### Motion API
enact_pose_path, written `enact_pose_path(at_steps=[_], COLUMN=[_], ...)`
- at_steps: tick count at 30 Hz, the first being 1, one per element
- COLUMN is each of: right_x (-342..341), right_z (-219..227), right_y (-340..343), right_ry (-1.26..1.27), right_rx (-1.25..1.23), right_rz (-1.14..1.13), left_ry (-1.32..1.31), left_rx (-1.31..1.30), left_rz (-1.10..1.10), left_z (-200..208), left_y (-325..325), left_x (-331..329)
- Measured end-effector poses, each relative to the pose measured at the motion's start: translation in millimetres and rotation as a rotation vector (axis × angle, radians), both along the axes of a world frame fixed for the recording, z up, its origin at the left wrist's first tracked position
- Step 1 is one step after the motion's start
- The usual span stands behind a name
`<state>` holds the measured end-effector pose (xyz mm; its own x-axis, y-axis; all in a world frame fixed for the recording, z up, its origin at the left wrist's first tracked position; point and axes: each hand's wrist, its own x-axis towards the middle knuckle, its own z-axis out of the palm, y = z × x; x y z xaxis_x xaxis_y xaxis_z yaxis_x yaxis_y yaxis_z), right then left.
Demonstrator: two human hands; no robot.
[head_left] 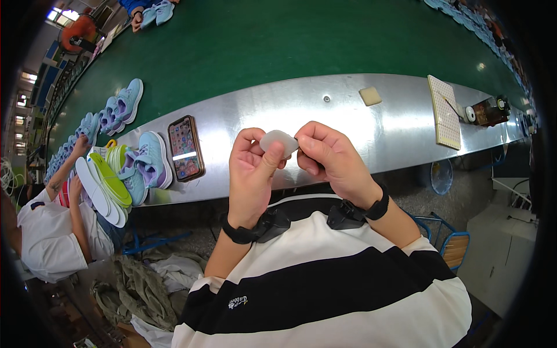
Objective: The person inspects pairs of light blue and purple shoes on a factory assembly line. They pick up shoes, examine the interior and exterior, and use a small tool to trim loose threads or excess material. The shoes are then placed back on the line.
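Note:
Above the metal table edge, my left hand (255, 168) is closed on a small flat whitish pad (277, 141) with rounded edges, thumb on its face. My right hand (331, 153) meets the pad's right edge in a pinch. A tiny dark bit shows at its fingertips, too small to name. Both wrists wear black straps with a dark device. A phone (186, 148) with its screen lit lies on the metal, left of my hands. Beyond them rests a small beige square piece (370, 96).
Light blue sneakers (152, 162) and white and lime insoles (104, 180) crowd the left, beside a person (64, 232) in white. Another person's hand (137, 20) is across the green belt (278, 46). A dotted yellowish board (444, 113) and dark jar (490, 111) stand right.

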<state>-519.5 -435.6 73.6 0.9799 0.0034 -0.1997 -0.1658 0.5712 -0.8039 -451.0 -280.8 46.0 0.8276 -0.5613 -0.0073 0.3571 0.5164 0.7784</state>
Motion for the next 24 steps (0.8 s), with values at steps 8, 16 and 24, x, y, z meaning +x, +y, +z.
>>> enact_pose_path(at_steps=[8,16,24], right_x=[0,1,-2], right_z=[-4,-14,-8], right_y=[3,5,-2], right_ry=[-0.039,-0.409,-0.314], right_rx=[-0.107,-0.799,-0.522], right_rz=[-0.086,-0.477,-0.259], left_ry=[-0.106,-0.364,-0.163], left_rx=[0.095,0.254,0.069], left_rz=[0.1,0.27,0.106], left_z=[-1,3,1], left_y=[0,2,6], left_x=[-3,-7,-2])
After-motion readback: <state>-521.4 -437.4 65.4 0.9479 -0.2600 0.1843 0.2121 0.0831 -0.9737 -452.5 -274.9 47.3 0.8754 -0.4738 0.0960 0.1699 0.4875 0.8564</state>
